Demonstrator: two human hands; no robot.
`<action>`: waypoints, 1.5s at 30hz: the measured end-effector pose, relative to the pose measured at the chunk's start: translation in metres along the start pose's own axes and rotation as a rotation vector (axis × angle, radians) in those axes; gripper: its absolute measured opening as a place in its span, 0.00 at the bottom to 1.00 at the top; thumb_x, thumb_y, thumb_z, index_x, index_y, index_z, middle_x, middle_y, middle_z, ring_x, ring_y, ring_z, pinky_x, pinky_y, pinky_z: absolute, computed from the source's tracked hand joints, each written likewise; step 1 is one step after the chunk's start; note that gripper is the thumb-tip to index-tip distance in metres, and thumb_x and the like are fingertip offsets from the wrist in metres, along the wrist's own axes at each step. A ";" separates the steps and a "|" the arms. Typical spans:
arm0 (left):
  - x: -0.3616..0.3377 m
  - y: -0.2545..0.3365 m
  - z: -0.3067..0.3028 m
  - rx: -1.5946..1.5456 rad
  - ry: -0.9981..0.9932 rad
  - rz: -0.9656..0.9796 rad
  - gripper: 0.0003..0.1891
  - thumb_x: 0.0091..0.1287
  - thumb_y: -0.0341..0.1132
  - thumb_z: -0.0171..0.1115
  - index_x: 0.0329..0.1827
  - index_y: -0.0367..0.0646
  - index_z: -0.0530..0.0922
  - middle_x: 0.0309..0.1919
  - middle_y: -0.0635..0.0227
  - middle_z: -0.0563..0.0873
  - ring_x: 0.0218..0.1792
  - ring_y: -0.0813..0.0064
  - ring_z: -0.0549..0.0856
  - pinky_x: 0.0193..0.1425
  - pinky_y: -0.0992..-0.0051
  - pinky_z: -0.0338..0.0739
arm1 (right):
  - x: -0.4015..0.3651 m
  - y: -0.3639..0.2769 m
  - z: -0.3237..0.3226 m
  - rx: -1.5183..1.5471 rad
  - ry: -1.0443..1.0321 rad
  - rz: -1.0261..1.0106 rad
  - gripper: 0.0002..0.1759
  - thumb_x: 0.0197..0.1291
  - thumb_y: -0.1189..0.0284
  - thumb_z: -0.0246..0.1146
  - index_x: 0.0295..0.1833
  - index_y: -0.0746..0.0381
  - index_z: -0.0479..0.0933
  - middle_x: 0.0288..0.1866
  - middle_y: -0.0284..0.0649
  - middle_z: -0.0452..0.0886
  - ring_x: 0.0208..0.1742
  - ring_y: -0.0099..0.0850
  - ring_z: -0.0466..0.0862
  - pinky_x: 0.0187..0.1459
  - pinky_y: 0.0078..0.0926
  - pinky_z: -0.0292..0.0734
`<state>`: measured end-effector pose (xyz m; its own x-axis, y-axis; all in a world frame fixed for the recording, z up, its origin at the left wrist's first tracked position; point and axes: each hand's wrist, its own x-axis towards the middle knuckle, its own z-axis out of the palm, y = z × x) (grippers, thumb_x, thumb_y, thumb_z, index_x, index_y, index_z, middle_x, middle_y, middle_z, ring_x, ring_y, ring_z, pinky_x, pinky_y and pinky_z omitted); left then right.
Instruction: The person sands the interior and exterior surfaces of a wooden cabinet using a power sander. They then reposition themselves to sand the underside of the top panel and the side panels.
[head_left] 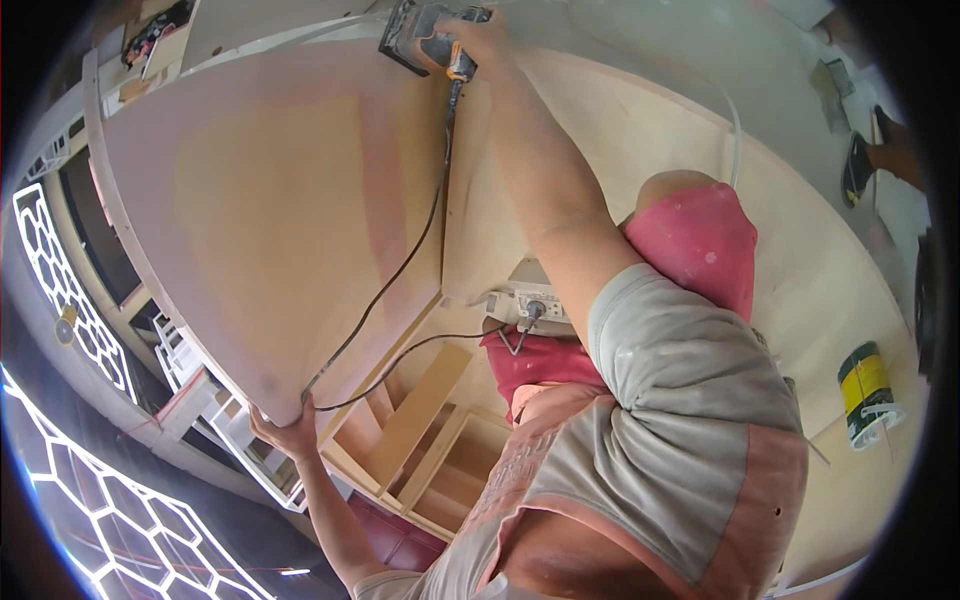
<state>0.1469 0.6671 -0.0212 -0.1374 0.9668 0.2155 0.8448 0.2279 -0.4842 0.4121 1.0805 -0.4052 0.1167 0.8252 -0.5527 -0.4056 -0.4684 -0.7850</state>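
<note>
My right hand (478,38) is wrapped round a power sander (415,35) at the top of the view, by the far end of a large pale wooden panel (270,220). A black power cord (415,245) runs from the sander down across the panel to my left hand (287,432). That hand is closed at the panel's near corner with the cord looped through it. From there the cord turns back to a plug in a white power strip (550,308) between my knees.
Below the panel stands a wooden frame with compartments (455,455). A green and yellow can (862,390) with a white tool across it is at the right. Another person's foot (857,168) shows at upper right. Hexagonal lights (110,500) glow at lower left.
</note>
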 end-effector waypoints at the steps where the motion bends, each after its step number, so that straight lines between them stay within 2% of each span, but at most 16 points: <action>1: 0.000 0.000 -0.001 0.004 -0.003 0.000 0.50 0.39 0.51 0.78 0.63 0.36 0.62 0.56 0.53 0.71 0.58 0.51 0.68 0.60 0.53 0.65 | -0.003 0.000 -0.003 0.151 -0.159 0.045 0.37 0.34 0.67 0.74 0.51 0.69 0.67 0.40 0.46 0.78 0.35 0.31 0.82 0.31 0.31 0.80; 2: -0.001 0.000 -0.002 0.005 -0.004 -0.014 0.50 0.39 0.51 0.78 0.63 0.36 0.62 0.56 0.53 0.71 0.58 0.51 0.68 0.60 0.53 0.65 | -0.009 0.001 -0.004 0.145 -0.171 0.043 0.37 0.34 0.67 0.74 0.51 0.69 0.67 0.40 0.46 0.78 0.35 0.31 0.82 0.31 0.31 0.80; 4: -0.001 0.000 -0.002 0.002 -0.013 -0.009 0.50 0.39 0.51 0.78 0.63 0.36 0.62 0.57 0.54 0.71 0.59 0.51 0.68 0.60 0.53 0.65 | -0.018 0.004 -0.007 0.002 -0.133 0.230 0.30 0.35 0.70 0.72 0.47 0.68 0.70 0.37 0.44 0.79 0.33 0.31 0.82 0.29 0.31 0.80; 6: -0.001 0.001 -0.003 0.004 -0.006 0.017 0.50 0.39 0.51 0.78 0.63 0.36 0.62 0.58 0.54 0.70 0.58 0.51 0.68 0.60 0.54 0.65 | -0.025 0.039 -0.002 0.021 -0.190 0.233 0.27 0.37 0.70 0.71 0.45 0.68 0.72 0.34 0.43 0.79 0.30 0.31 0.81 0.27 0.31 0.80; 8: 0.003 0.005 -0.005 -0.005 0.006 0.026 0.49 0.38 0.46 0.79 0.62 0.38 0.62 0.54 0.51 0.71 0.56 0.49 0.69 0.59 0.52 0.65 | -0.027 0.044 -0.001 0.049 -0.239 0.233 0.23 0.38 0.71 0.70 0.42 0.68 0.73 0.31 0.42 0.78 0.27 0.31 0.81 0.26 0.30 0.80; 10: 0.004 0.006 -0.005 -0.011 0.006 0.028 0.49 0.38 0.46 0.79 0.62 0.38 0.62 0.54 0.51 0.71 0.57 0.49 0.69 0.59 0.52 0.65 | -0.033 0.026 -0.007 0.105 -0.305 0.381 0.20 0.41 0.69 0.68 0.41 0.67 0.74 0.29 0.41 0.79 0.23 0.31 0.80 0.25 0.31 0.80; 13: 0.002 0.004 -0.003 -0.014 -0.005 0.018 0.49 0.38 0.46 0.79 0.63 0.38 0.61 0.55 0.50 0.70 0.58 0.49 0.68 0.60 0.52 0.65 | -0.025 -0.001 -0.012 0.094 -0.326 0.358 0.18 0.42 0.68 0.68 0.39 0.66 0.75 0.28 0.40 0.79 0.21 0.32 0.80 0.23 0.31 0.80; 18: -0.003 -0.004 -0.002 -0.018 -0.019 -0.007 0.49 0.38 0.46 0.79 0.63 0.37 0.61 0.55 0.50 0.70 0.58 0.48 0.68 0.60 0.51 0.65 | -0.042 -0.013 -0.018 0.090 -0.414 0.472 0.20 0.43 0.66 0.69 0.39 0.67 0.76 0.31 0.42 0.80 0.29 0.31 0.83 0.29 0.31 0.82; 20: -0.005 -0.007 -0.002 0.017 -0.006 -0.004 0.50 0.40 0.54 0.77 0.62 0.36 0.62 0.55 0.52 0.70 0.57 0.51 0.69 0.59 0.52 0.65 | -0.053 -0.011 -0.021 0.149 -0.474 0.508 0.22 0.43 0.65 0.69 0.42 0.66 0.75 0.32 0.41 0.80 0.30 0.31 0.82 0.32 0.35 0.83; 22: -0.004 -0.006 -0.002 0.013 -0.006 0.002 0.50 0.40 0.54 0.77 0.62 0.36 0.62 0.55 0.52 0.70 0.57 0.50 0.69 0.59 0.52 0.66 | -0.063 -0.012 -0.024 0.094 -0.466 0.577 0.22 0.44 0.63 0.68 0.42 0.65 0.76 0.34 0.41 0.80 0.34 0.30 0.82 0.35 0.36 0.82; 27: -0.003 -0.009 -0.001 0.007 -0.012 0.014 0.49 0.41 0.55 0.76 0.62 0.35 0.62 0.54 0.52 0.71 0.55 0.50 0.70 0.58 0.53 0.66 | -0.038 0.000 -0.022 0.014 -0.448 0.559 0.20 0.46 0.60 0.67 0.40 0.64 0.76 0.34 0.39 0.80 0.32 0.29 0.82 0.29 0.29 0.79; 29: -0.006 -0.016 0.001 0.056 0.000 0.061 0.49 0.41 0.55 0.76 0.62 0.35 0.62 0.54 0.52 0.71 0.55 0.50 0.70 0.57 0.53 0.67 | -0.036 -0.011 -0.025 -0.023 -0.436 0.507 0.15 0.44 0.60 0.67 0.32 0.60 0.79 0.28 0.36 0.81 0.27 0.26 0.81 0.31 0.28 0.78; 32: -0.002 -0.007 -0.002 -0.009 -0.004 0.021 0.48 0.37 0.47 0.79 0.61 0.38 0.63 0.53 0.52 0.71 0.55 0.49 0.69 0.57 0.51 0.64 | -0.049 -0.014 -0.026 -0.050 -0.465 0.478 0.14 0.44 0.60 0.67 0.31 0.59 0.79 0.26 0.35 0.80 0.26 0.25 0.80 0.30 0.28 0.78; 35: -0.002 -0.004 -0.004 -0.015 -0.004 0.010 0.48 0.37 0.46 0.79 0.61 0.38 0.63 0.54 0.52 0.71 0.56 0.50 0.68 0.58 0.51 0.64 | -0.055 0.003 -0.023 -0.023 -0.436 0.524 0.18 0.45 0.59 0.67 0.35 0.61 0.78 0.27 0.37 0.79 0.27 0.26 0.79 0.26 0.24 0.74; 41: -0.001 -0.005 -0.002 -0.022 -0.002 0.025 0.48 0.38 0.45 0.79 0.62 0.38 0.62 0.55 0.53 0.70 0.57 0.49 0.68 0.59 0.51 0.64 | -0.040 0.002 -0.028 0.021 -0.396 0.562 0.17 0.45 0.57 0.68 0.32 0.61 0.77 0.24 0.36 0.77 0.24 0.27 0.78 0.20 0.20 0.67; 45: -0.004 -0.008 -0.002 0.029 -0.012 0.031 0.50 0.40 0.54 0.77 0.62 0.37 0.62 0.55 0.52 0.70 0.56 0.51 0.70 0.58 0.53 0.66 | -0.033 0.002 -0.026 0.137 -0.426 0.558 0.17 0.44 0.59 0.69 0.31 0.61 0.76 0.23 0.37 0.76 0.22 0.27 0.77 0.19 0.22 0.70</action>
<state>0.1420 0.6615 -0.0167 -0.1179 0.9748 0.1895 0.8335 0.2009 -0.5146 0.4311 1.0438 -0.3959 -0.4940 0.5391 -0.6822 -0.4152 -0.8356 -0.3597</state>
